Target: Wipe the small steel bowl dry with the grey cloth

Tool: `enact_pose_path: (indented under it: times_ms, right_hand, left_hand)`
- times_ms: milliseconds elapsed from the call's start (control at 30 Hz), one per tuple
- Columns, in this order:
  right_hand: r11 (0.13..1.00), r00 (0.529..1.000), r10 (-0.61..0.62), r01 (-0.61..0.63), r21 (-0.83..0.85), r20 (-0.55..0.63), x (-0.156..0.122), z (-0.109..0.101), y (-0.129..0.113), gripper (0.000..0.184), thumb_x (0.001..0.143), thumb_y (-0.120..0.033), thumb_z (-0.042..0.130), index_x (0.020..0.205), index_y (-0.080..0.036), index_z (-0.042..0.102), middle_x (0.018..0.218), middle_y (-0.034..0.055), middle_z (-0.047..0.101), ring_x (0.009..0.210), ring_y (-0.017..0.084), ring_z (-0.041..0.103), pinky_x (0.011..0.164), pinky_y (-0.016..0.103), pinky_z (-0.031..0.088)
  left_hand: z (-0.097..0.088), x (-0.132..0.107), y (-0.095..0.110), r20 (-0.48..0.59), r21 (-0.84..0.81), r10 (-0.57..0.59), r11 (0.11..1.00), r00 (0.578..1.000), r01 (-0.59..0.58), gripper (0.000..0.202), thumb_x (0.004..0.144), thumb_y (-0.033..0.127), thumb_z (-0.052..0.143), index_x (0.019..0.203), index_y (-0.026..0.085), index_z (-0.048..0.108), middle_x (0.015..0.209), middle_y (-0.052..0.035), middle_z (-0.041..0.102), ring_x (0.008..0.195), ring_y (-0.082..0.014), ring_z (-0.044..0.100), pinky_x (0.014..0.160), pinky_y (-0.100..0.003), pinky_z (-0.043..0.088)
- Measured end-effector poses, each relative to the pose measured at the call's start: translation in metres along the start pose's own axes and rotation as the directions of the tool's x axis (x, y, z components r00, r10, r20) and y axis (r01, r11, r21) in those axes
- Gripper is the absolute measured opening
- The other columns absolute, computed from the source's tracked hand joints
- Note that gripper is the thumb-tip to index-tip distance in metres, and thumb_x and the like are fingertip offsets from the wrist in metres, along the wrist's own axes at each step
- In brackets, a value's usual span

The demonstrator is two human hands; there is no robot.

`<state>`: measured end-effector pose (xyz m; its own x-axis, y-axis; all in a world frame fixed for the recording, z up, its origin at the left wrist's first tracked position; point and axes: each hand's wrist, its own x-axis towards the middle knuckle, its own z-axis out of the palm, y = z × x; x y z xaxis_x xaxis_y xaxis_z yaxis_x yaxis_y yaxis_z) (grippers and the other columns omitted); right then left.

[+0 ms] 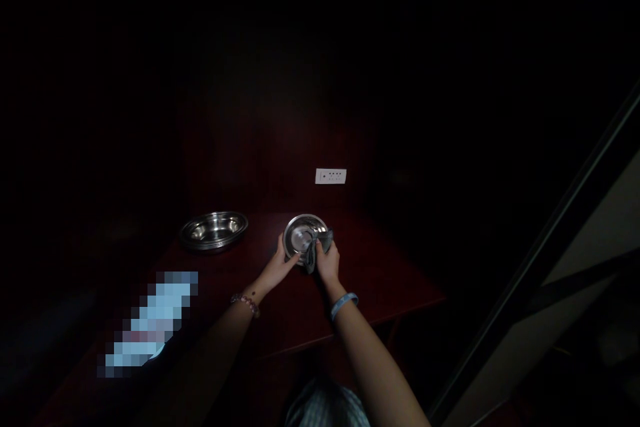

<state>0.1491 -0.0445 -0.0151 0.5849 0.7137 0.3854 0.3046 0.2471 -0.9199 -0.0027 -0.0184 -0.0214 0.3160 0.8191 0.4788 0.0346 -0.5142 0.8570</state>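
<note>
A small steel bowl [302, 235] is tilted toward me above the dark red table [380, 273]. My left hand [280, 265] grips its lower left rim. Against the bowl's right rim, my right hand [327, 260] presses a grey cloth [316, 250]. A bead bracelet circles my left wrist and a blue band my right one. A larger steel bowl [214, 230] rests on the table to the left, apart from both hands.
A white socket plate [331, 176] sits on the dark wall behind the table. A pixelated light-blue patch [150, 323] lies at the table's near left. A dark slanted frame [540, 260] runs along the right. The room is very dim.
</note>
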Motion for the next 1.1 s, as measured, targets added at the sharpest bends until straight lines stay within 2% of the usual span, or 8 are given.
enact_pose_path:
  times_ms: [100,233,300,400,567,700,833,1100]
  right_hand:
    - [1.000,1.000,-0.001,0.001,0.011,-0.006,0.001,0.001,0.002,0.026,0.082,-0.031,0.060,0.102,-0.016,0.068,0.101,0.0104,0.076,0.094,0.023,0.071,0.088,0.031,0.052]
    - [1.000,1.000,-0.018,0.018,-0.008,0.019,-0.001,0.001,0.002,0.025,0.082,-0.032,0.059,0.100,-0.017,0.068,0.100,0.0094,0.076,0.094,0.022,0.070,0.087,0.030,0.053]
    - [0.999,0.999,-0.030,0.031,-0.026,0.044,-0.002,0.000,0.000,0.024,0.083,-0.031,0.058,0.101,-0.017,0.068,0.101,0.0098,0.076,0.094,0.022,0.070,0.087,0.031,0.053]
    - [0.996,0.993,-0.074,0.078,-0.036,0.089,-0.005,-0.001,-0.002,0.026,0.084,-0.031,0.058,0.104,-0.018,0.067,0.104,0.0101,0.075,0.095,0.022,0.070,0.088,0.032,0.053]
    - [0.991,0.981,-0.112,0.121,-0.053,0.155,-0.008,-0.001,-0.003,0.027,0.085,-0.029,0.058,0.107,-0.018,0.067,0.104,0.0092,0.075,0.093,0.022,0.070,0.087,0.032,0.053]
    - [0.990,0.982,-0.122,0.130,-0.055,0.143,-0.007,-0.002,-0.004,0.027,0.086,-0.030,0.057,0.107,-0.017,0.067,0.104,0.0098,0.075,0.094,0.022,0.070,0.087,0.031,0.052]
    - [0.990,0.983,-0.126,0.134,-0.050,0.132,-0.007,-0.003,-0.004,0.028,0.087,-0.030,0.056,0.108,-0.017,0.067,0.103,0.0099,0.075,0.093,0.022,0.070,0.086,0.032,0.053]
    - [0.989,0.985,-0.126,0.134,-0.062,0.116,-0.006,-0.002,-0.002,0.029,0.087,-0.030,0.056,0.110,-0.017,0.066,0.104,0.0104,0.075,0.094,0.022,0.070,0.086,0.031,0.052]
  left_hand:
    - [0.001,0.000,-0.003,0.015,-0.010,-0.015,1.000,1.000,0.015,0.076,0.083,0.036,0.060,0.145,0.017,0.021,0.138,-0.0150,0.053,0.133,-0.0249,0.048,0.115,-0.040,0.033]
    - [-0.003,0.005,-0.001,0.004,-0.063,-0.046,0.997,0.999,0.046,0.074,0.078,0.029,0.057,0.144,0.012,0.026,0.136,-0.0167,0.054,0.133,-0.0266,0.048,0.115,-0.040,0.032]
    - [-0.007,0.008,0.001,-0.022,-0.100,-0.093,0.991,0.995,0.090,0.072,0.076,0.027,0.055,0.142,0.010,0.032,0.137,-0.0170,0.055,0.134,-0.0277,0.047,0.116,-0.041,0.030]
    - [-0.014,0.011,0.001,-0.070,-0.141,-0.148,0.980,0.987,0.137,0.065,0.073,0.024,0.051,0.138,0.014,0.046,0.140,-0.0127,0.055,0.136,-0.0277,0.046,0.117,-0.040,0.029]
    - [-0.022,0.010,-0.001,-0.087,-0.157,-0.161,0.977,0.983,0.146,0.054,0.076,0.026,0.050,0.127,0.013,0.058,0.132,-0.0121,0.064,0.129,-0.0277,0.053,0.114,-0.042,0.034]
    - [-0.018,0.009,-0.004,-0.126,-0.111,-0.180,0.980,0.975,0.167,0.047,0.081,0.032,0.052,0.123,0.014,0.060,0.126,-0.0140,0.066,0.126,-0.0285,0.056,0.113,-0.044,0.036]
    - [-0.014,0.008,-0.008,-0.115,-0.036,-0.148,0.989,0.982,0.145,0.047,0.081,0.039,0.058,0.121,0.014,0.059,0.121,-0.0144,0.068,0.124,-0.0289,0.058,0.112,-0.045,0.037]
    - [-0.011,0.007,-0.010,-0.110,-0.042,-0.098,0.995,0.989,0.094,0.054,0.078,0.039,0.066,0.125,0.016,0.053,0.126,-0.0135,0.065,0.125,-0.0289,0.056,0.113,-0.046,0.035]
